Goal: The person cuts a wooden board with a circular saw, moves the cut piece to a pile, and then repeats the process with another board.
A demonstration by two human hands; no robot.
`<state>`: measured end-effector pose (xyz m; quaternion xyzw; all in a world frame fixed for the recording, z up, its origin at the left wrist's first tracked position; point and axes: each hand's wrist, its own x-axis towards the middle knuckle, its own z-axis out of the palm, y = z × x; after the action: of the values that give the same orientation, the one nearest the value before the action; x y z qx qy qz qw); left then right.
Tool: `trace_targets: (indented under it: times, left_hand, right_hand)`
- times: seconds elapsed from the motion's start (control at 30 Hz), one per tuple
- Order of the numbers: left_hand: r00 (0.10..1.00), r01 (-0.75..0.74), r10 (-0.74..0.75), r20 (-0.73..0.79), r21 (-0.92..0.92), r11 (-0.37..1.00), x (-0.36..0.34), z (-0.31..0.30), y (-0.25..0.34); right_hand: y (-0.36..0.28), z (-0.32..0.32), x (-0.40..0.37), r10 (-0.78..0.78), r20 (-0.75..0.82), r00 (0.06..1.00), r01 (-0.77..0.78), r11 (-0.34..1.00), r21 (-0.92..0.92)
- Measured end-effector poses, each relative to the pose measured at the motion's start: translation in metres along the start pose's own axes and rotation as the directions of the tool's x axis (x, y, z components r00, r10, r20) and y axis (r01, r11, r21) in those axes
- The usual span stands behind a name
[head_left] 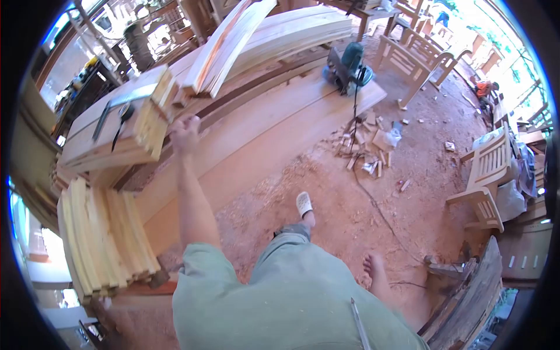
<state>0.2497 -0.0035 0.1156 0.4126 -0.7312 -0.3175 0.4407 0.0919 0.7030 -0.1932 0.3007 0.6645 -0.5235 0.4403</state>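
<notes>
My left hand (185, 133) reaches forward beside the end of a wood stack (149, 131); its fingers are blurred, and whether they touch the wood does not show. On top of that stack lie a dark, narrow L-shaped tool (101, 121) and a black round object with a strap-like tail (125, 112). Under my forearm stretches a long, wide plank (251, 134). My right hand (374, 267) hangs low at my side, its fingers loosely bent and slightly apart, with nothing visible in them. A thin, pointed, pencil-like stick (360, 324) shows against my green shirt.
A green power saw (350, 67) stands on the plank's far end, its cord running down to the floor. Wood offcuts (373, 143) lie heaped below. Slatted chair frames (417, 58) stand behind, a slatted bench (487, 169) to the right. Stacked yellowish boards (105, 233) sit at left.
</notes>
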Motion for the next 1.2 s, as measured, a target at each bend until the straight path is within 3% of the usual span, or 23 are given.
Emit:
trace_targets:
  times: [0.03, 0.1, 0.13, 0.17, 0.23, 0.3, 0.37, 0.43, 0.5, 0.57, 0.63, 0.7, 0.73, 0.77, 0.8, 0.83, 0.87, 0.93, 0.97, 1.03, 1.17, 1.2]
  left_hand:
    - [0.997, -0.011, 0.015, -0.069, 0.046, 0.999, 0.032, 0.014, 0.008]
    - [0.994, -0.014, 0.014, -0.112, 0.005, 1.0, 0.101, 0.042, -0.002]
    - [0.99, 0.017, 0.025, -0.139, 0.29, 0.957, 0.127, 0.049, 0.005]
    - [0.991, 0.015, 0.024, -0.135, 0.282, 0.959, 0.152, 0.06, 0.006]
    - [0.993, 0.083, -0.118, 0.005, 0.678, 0.73, 0.206, 0.085, 0.002]
    - [0.979, 0.089, -0.191, 0.066, 0.708, 0.7, 0.24, 0.108, -0.002]
    - [0.917, 0.192, -0.386, 0.098, 0.74, 0.644, 0.246, 0.114, 0.002]
    - [0.923, 0.112, -0.354, 0.153, 0.772, 0.625, 0.248, 0.119, -0.015]
    - [0.926, -0.039, -0.279, 0.253, 0.802, 0.596, 0.243, 0.111, -0.027]
    - [0.951, 0.087, -0.273, 0.146, 0.72, 0.688, 0.193, 0.125, 0.01]
    - [0.969, 0.041, -0.208, 0.137, 0.735, 0.677, 0.138, 0.142, 0.045]
    - [0.983, 0.03, -0.156, 0.095, 0.758, 0.651, 0.078, 0.149, 0.054]
    - [0.983, 0.101, -0.178, 0.03, 0.729, 0.677, 0.047, 0.15, 0.079]
    - [0.979, 0.174, -0.2, -0.045, 0.698, 0.695, 0.016, 0.146, 0.108]
    - [0.954, 0.263, -0.288, -0.078, 0.673, 0.691, -0.011, 0.141, 0.123]
    - [0.921, 0.355, -0.373, -0.114, 0.642, 0.68, -0.039, 0.134, 0.137]
    - [0.905, 0.405, -0.387, -0.18, 0.644, 0.649, -0.067, 0.127, 0.144]
    - [0.941, 0.316, -0.31, -0.134, 0.675, 0.667, -0.121, 0.12, 0.149]
    - [0.929, 0.361, -0.309, -0.202, 0.672, 0.647, -0.145, 0.119, 0.154]
    - [0.884, 0.438, -0.395, -0.25, 0.741, 0.509, -0.194, 0.121, 0.164]
    - [0.819, 0.552, -0.472, -0.326, 0.668, 0.498, -0.274, 0.152, 0.151]
    - [0.767, 0.587, -0.538, -0.35, 0.72, 0.369, -0.286, 0.163, 0.144]
  right_hand:
    - [-0.007, -0.014, -0.015, 0.025, -0.127, 0.992, -0.022, 0.999, 0.029]
    - [0.0, -0.05, -0.026, -0.022, -0.166, 0.986, 0.063, 0.968, 0.243]
    - [0.007, -0.062, -0.026, -0.065, -0.185, 0.981, 0.102, 0.976, 0.194]
    - [0.014, -0.08, -0.021, -0.104, -0.204, 0.974, 0.134, 0.981, 0.143]
    - [0.023, -0.103, 0.007, -0.072, -0.228, 0.971, 0.106, 0.984, 0.141]
    - [0.02, -0.12, 0.054, -0.027, -0.231, 0.973, 0.074, 0.977, 0.2]
    - [-0.001, -0.124, 0.087, -0.016, -0.235, 0.972, 0.07, 0.973, 0.22]
    - [-0.122, -0.051, 0.019, -0.189, -0.249, 0.95, 0.191, 0.981, -0.018]
    - [-0.186, -0.023, 0.035, -0.282, -0.407, 0.869, 0.193, 0.95, -0.246]
    - [-0.217, -0.035, 0.107, -0.522, -0.404, 0.751, 0.362, 0.837, -0.409]
    - [-0.279, -0.017, 0.116, -0.5, -0.402, 0.767, 0.399, 0.862, -0.313]
    - [-0.344, 0.008, 0.119, -0.519, -0.396, 0.757, 0.403, 0.849, -0.343]
    - [-0.368, 0.014, 0.133, -0.533, -0.358, 0.767, 0.408, 0.835, -0.369]
    - [-0.393, 0.023, 0.147, -0.628, -0.319, 0.71, 0.534, 0.775, -0.339]
    - [-0.421, 0.035, 0.162, -0.717, -0.271, 0.643, 0.651, 0.697, -0.299]
    - [-0.447, 0.047, 0.173, -0.731, -0.202, 0.652, 0.663, 0.679, -0.316]
    - [-0.474, 0.061, 0.174, -0.793, -0.162, 0.588, 0.737, 0.607, -0.298]
    - [-0.527, 0.099, 0.157, -0.894, -0.079, 0.441, 0.861, 0.446, -0.243]
    - [-0.556, 0.114, 0.161, -0.903, -0.014, 0.429, 0.879, 0.421, -0.222]
    - [-0.599, 0.139, 0.17, -0.985, 0.074, 0.156, 0.971, 0.139, -0.196]
    - [-0.651, 0.198, 0.113, -0.912, 0.301, 0.278, 0.958, 0.288, -0.013]
    - [-0.66, 0.21, 0.109, -0.874, 0.396, 0.282, 0.951, 0.308, 0.001]
